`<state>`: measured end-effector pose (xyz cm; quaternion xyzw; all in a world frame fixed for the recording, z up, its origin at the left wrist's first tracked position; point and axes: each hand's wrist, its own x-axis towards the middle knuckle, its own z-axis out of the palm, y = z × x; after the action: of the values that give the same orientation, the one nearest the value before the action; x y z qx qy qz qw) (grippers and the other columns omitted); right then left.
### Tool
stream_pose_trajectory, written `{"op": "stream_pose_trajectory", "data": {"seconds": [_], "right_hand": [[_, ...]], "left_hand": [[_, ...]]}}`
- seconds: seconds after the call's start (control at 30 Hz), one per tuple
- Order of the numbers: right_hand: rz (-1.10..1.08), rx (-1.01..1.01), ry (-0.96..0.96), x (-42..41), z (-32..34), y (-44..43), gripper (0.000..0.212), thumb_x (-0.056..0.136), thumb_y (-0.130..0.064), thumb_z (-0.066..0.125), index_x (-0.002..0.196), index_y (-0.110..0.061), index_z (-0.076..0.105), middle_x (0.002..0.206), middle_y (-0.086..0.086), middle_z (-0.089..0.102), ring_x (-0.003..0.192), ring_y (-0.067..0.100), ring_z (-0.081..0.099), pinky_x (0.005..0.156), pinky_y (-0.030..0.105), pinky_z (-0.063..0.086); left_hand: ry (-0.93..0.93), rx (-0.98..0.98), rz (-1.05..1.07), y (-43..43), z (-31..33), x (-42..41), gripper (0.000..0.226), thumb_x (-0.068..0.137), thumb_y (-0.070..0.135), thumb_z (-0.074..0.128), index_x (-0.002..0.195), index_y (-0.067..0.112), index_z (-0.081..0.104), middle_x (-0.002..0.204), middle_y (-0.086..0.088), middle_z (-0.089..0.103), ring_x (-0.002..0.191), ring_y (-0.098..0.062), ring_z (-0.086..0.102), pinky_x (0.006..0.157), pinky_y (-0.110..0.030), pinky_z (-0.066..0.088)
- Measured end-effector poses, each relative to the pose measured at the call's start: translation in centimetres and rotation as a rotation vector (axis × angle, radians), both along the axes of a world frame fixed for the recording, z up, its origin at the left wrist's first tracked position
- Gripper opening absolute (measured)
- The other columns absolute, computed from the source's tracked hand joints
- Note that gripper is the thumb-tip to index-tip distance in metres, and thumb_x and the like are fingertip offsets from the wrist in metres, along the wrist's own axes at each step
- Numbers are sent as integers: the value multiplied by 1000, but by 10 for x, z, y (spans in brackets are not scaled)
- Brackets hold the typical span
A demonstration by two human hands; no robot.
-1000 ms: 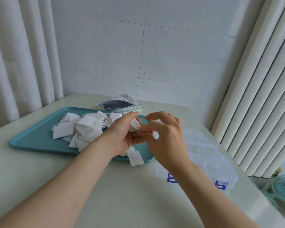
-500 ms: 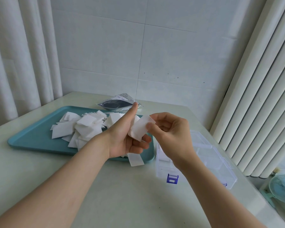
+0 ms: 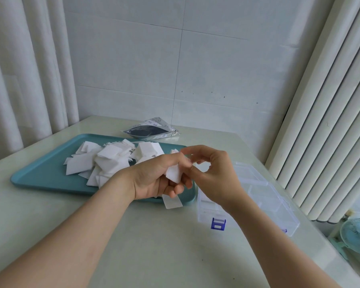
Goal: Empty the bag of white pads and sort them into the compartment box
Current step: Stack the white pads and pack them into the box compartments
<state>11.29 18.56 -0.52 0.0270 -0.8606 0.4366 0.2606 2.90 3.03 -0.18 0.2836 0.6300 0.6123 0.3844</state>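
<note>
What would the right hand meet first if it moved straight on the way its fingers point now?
Probably the white pad held in the left hand; the fingertips of the right hand look almost on it, though depth is unclear.

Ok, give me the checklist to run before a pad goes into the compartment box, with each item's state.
1. Left hand grips the held pads: ok.
2. Right hand has one pad singled out: cannot tell, its fingertips blur at the pads' top edge.
3. Compartment box sits beside the right hand: ok.
4. Box open to receive pads: cannot tell, clear plastic.
5. All loose pads on the tray: not ok, a stray pad overhangs its near rim.
</note>
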Motion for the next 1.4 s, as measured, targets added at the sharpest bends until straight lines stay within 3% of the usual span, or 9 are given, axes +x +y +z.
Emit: {"op": "stream_pose_trajectory", "data": {"seconds": [0.1, 0.27, 0.43, 0.57, 0.73, 0.9, 1.1, 1.27, 1.4], "right_hand": [[-17, 12, -42, 0, 0, 3, 47, 85, -25, 71, 130, -40, 66, 115, -21, 70, 112, -6, 57, 83, 3, 37], [-19, 222, -111, 3, -4, -3, 92, 68, -42, 83, 151, -42, 42, 136, -29, 52, 131, -7, 42, 110, 26, 34], [-118, 416, 2, 2, -8, -11, 54, 73, -47, 83, 122, -39, 63, 108, -28, 62, 111, -2, 48, 108, 37, 33], [-133, 418, -82, 0, -12, -13, 80, 75, -55, 79, 143, -31, 45, 126, -26, 54, 124, 3, 45, 105, 26, 24], [-111, 650, -119, 6, -12, -16, 53, 75, -58, 60, 122, -34, 57, 112, -25, 57, 116, 6, 49, 109, 33, 30], [111, 837, -236, 6, -18, -17, 46, 73, -53, 67, 117, -40, 67, 110, -26, 66, 115, 4, 50, 108, 32, 25], [31, 615, -118, -4, -19, -12, 23, 94, -20, 54, 101, -32, 73, 92, -6, 72, 85, 20, 58, 96, 41, 45], [-40, 254, 1, -6, -12, -6, 24, 96, -14, 67, 116, -27, 63, 93, -11, 71, 93, 7, 64, 80, 9, 42], [-52, 149, 42, -7, -9, -2, 14, 98, -13, 65, 106, -25, 65, 85, -11, 74, 94, 4, 68, 73, 7, 41]], "left_hand": [[-42, -10, 63, 2, -1, 0, 21, 97, 24, 52, 91, 7, 63, 75, -11, 61, 54, -19, 54, 46, -25, 44], [-29, -2, 95, 6, -1, 0, 20, 99, 25, 55, 87, 11, 61, 76, -13, 61, 61, -25, 61, 61, -34, 56], [20, -19, 56, 10, -5, -2, 21, 100, 21, 60, 116, 8, 65, 83, -12, 61, 74, -26, 60, 65, -38, 60], [71, 34, 190, 11, -7, -10, 14, 102, 21, 60, 101, 9, 67, 79, -9, 63, 68, -23, 61, 59, -32, 52], [159, 33, 631, 11, -14, -26, 9, 94, 16, 60, 94, 8, 63, 76, -10, 60, 49, -19, 55, 46, -27, 46], [148, 53, 683, 8, -19, -30, 10, 95, 15, 59, 95, 7, 64, 74, -10, 61, 53, -20, 61, 49, -28, 51], [111, 56, 570, 6, -20, -27, 22, 98, 30, 63, 93, 8, 67, 81, -10, 66, 64, -21, 65, 56, -29, 54], [63, 12, 395, 4, -10, -16, 69, 96, 74, 46, 99, 10, 71, 86, -11, 73, 75, -29, 71, 58, -33, 52], [20, 30, 231, 3, -5, -7, 90, 89, 88, 26, 91, 10, 71, 84, -16, 69, 71, -31, 68, 49, -29, 47]]}}
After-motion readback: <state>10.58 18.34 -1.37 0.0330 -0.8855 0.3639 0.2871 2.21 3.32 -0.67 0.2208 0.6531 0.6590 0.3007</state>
